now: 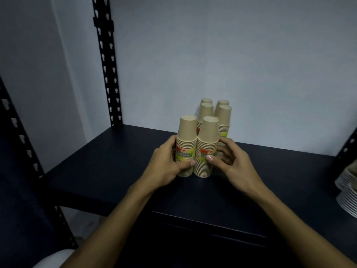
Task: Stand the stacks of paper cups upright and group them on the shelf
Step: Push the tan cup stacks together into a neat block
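Several stacks of tan paper cups stand upright, bottoms up, close together on the dark shelf [108, 167]. My left hand [168, 167] grips the front left stack [187, 144], thumb across its green label. My right hand [229, 167] grips the front right stack [206, 146], thumb on its label and fingers curled round its far side. These two stacks touch each other. Behind them stand the rear stacks [222, 117] in two rows, near the wall.
A black slotted upright [108, 74] rises at the shelf's back left, another [23, 140] at the front left. Stacks of white plates or bowls [347, 188] sit at the right edge. A pale wall [231, 55] closes off the back.
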`<state>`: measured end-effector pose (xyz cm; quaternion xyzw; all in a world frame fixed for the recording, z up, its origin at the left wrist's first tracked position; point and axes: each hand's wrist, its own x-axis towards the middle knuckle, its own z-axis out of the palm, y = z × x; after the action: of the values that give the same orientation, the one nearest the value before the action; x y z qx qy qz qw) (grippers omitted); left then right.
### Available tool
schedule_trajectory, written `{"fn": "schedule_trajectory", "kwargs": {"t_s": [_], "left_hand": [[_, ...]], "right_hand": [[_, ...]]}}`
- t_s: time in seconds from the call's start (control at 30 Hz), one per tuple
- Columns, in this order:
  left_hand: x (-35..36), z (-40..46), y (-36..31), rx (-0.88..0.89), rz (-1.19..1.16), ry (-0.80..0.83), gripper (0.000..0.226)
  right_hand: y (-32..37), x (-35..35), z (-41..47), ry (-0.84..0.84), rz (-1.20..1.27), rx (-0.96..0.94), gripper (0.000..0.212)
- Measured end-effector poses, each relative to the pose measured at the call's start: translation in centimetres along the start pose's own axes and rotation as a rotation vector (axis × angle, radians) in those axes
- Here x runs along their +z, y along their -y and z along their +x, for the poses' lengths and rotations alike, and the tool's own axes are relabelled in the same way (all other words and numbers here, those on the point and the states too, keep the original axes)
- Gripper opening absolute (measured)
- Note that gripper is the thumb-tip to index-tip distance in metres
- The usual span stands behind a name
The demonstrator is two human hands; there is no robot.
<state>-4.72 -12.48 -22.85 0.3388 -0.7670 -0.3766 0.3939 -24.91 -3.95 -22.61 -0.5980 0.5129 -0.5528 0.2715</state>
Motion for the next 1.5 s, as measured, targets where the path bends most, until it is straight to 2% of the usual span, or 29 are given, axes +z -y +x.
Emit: {"fn": "schedule_trajectory", "kwargs": {"t_s": [0.23,0.43,0.6,1.03,1.5], "left_hand": [[3.6,0.7,-1.5,0.049,-0.043,0.109,0.072],[4.4,0.3,-0.6,-0.004,-0.006,0.158,0.075],[4.7,0.5,-0.6,-0.014,0.087,0.140,0.073],[4.6,3.3,-0.1,0.000,0.256,0.103,0.074],[4.5,6.2,2.4,-0.121,0.213,0.071,0.080]], "right_hand": [[0.3,-3.4,-3.2,-0.104,-0.076,-0.018,0.049],[-0.4,-3.8,-4.0,-0.071,-0.161,0.031,0.054],[-0.9,-4.1,-3.4,-0.029,-0.181,0.078,0.051],[-1.7,-4.4,0.1,-0.014,-0.284,0.060,0.055],[-3.7,-4.5,3.6,-0.008,-0.263,0.082,0.049]]}}
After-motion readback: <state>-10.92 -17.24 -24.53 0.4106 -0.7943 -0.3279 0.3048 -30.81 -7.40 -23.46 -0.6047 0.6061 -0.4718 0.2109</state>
